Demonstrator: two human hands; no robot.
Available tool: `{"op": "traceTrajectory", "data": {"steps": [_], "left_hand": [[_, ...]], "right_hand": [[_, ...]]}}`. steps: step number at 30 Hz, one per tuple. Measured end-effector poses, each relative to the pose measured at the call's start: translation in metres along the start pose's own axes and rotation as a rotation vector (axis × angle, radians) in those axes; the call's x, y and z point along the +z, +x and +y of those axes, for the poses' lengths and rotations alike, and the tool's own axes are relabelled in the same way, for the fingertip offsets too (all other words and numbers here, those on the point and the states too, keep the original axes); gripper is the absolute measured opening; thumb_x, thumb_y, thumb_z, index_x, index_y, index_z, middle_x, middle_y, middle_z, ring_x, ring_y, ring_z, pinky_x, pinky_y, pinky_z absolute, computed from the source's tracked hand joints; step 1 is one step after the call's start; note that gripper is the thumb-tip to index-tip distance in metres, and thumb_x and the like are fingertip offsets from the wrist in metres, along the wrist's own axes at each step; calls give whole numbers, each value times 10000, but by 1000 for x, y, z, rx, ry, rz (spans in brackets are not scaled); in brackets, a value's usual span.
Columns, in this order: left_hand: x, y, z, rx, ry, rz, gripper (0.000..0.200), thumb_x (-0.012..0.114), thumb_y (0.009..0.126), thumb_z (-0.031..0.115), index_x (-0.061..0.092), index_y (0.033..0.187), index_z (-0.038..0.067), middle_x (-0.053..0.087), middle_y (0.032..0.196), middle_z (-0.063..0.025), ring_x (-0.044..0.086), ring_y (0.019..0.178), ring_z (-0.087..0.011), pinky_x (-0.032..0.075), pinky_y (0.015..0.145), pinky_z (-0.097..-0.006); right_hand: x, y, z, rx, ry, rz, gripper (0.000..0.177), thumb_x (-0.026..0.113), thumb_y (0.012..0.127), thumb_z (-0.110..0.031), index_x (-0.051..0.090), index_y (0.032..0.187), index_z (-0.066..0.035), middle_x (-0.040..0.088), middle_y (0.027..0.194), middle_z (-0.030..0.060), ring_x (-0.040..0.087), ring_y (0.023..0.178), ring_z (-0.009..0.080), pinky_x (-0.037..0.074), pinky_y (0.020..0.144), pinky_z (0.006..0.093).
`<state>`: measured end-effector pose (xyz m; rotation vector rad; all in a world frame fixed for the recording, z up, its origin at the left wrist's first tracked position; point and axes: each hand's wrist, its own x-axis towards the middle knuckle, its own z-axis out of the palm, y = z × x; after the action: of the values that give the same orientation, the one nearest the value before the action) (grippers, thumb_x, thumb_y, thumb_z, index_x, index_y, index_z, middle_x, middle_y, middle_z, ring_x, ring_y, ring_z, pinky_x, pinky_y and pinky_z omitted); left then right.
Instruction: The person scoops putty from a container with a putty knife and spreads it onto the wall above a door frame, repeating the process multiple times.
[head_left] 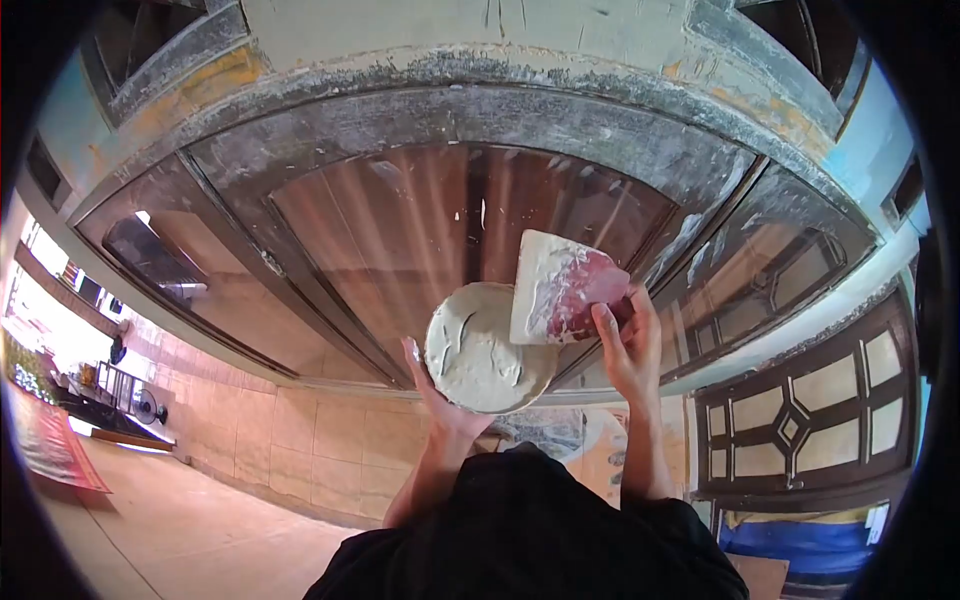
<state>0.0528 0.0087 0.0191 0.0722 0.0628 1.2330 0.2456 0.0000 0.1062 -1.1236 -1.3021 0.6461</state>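
My left hand point(450, 412) grips a round bowl point(532, 401) from below and along its left side. Pale, creamy putty point(478, 365) fills the bowl, its surface marked by dark ridges and streaks. In my right hand point(632, 355) is a wide, flat putty spreader point(538, 290), its thumb and fingers closed on the reddish end. The blade is pale, with putty smeared across the red part. Its lower left edge overlaps the right side of the bowl in this view. White smears show on my left fingertips.
Ahead stands a dark wooden frame point(330, 125) with glossy brown panes point(390, 240), white-smeared along its arch. Pale plastered wall point(470, 25) lies above it. A panelled door point(810, 400) is at the right, a fan point(148, 405) far left, and tiled floor point(220, 520) below.
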Motion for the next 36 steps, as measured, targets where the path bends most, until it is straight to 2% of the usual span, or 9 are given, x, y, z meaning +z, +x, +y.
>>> {"op": "traceTrajectory", "data": {"steps": [3, 10, 16, 18, 22, 26, 27, 32, 36], "left_hand": [[5, -1, -6, -53, 35, 50, 786, 341, 816, 720, 460, 1320, 130, 481, 1324, -87, 463, 1186, -318, 351, 999, -497], [1, 2, -12, -96, -27, -33, 743, 342, 850, 678, 455, 1318, 112, 485, 1320, -105, 470, 1183, -318, 360, 1001, -482], [-6, 3, -14, -89, -103, -14, 746, 347, 846, 678, 449, 1321, 112, 488, 1314, -105, 469, 1178, -328, 357, 1002, -481], [-6, 4, -12, -73, -63, -45, 743, 349, 847, 678, 453, 1317, 111, 481, 1320, -109, 468, 1177, -328, 358, 1000, -487], [-6, 0, -12, -88, -132, -89, 741, 343, 850, 676, 447, 1322, 114, 486, 1309, -115, 468, 1177, -323, 362, 997, -485], [-7, 2, -11, -66, -150, -124, 728, 342, 855, 669, 451, 1318, 118, 490, 1305, -112, 470, 1176, -323, 370, 988, -490], [-3, 1, -9, -44, -27, 24, 718, 346, 858, 662, 464, 1305, 111, 500, 1294, -113, 487, 1157, -321, 379, 979, -490], [-18, 7, -15, -55, -98, 19, 714, 353, 856, 660, 468, 1298, 111, 516, 1273, -114, 491, 1153, -325, 379, 977, -500], [-5, 7, -10, -20, -96, 6, 715, 362, 858, 651, 440, 1324, 114, 482, 1314, -111, 475, 1176, -321, 365, 989, -505]], "right_hand": [[-1, 5, 6, -116, -336, 39, 199, 617, 857, -80, 515, 999, 15, 633, 787, 125, 611, 720, 110, 472, 604, 269], [14, -7, 10, -17, -349, -268, 172, 628, 856, -103, 555, 954, 18, 664, 826, 150, 658, 773, 146, 484, 583, 257], [22, 6, 12, 20, -245, -145, 176, 652, 838, -107, 572, 928, 21, 678, 832, 119, 663, 777, 155, 501, 621, 288], [20, -5, 8, -10, -405, -392, 165, 637, 847, -85, 562, 928, 37, 672, 816, 129, 658, 751, 153, 493, 605, 279], [14, 7, 20, -14, -317, -165, 205, 667, 828, -129, 556, 887, 33, 648, 750, 162, 661, 709, 188, 469, 575, 294], [17, -4, 11, 1, -394, -460, 188, 649, 839, -122, 535, 857, 27, 646, 754, 163, 662, 696, 224, 475, 577, 306], [15, -8, 14, -14, -299, -390, 193, 653, 835, -123, 529, 839, 25, 641, 743, 161, 662, 689, 241, 478, 584, 317], [17, 9, 19, -56, -319, -203, 225, 673, 822, -142, 534, 865, 29, 631, 723, 160, 664, 691, 217, 482, 592, 324], [14, -2, 16, 31, -315, -454, 214, 656, 834, -144, 552, 907, 28, 650, 773, 169, 677, 735, 211, 486, 594, 307]]}}
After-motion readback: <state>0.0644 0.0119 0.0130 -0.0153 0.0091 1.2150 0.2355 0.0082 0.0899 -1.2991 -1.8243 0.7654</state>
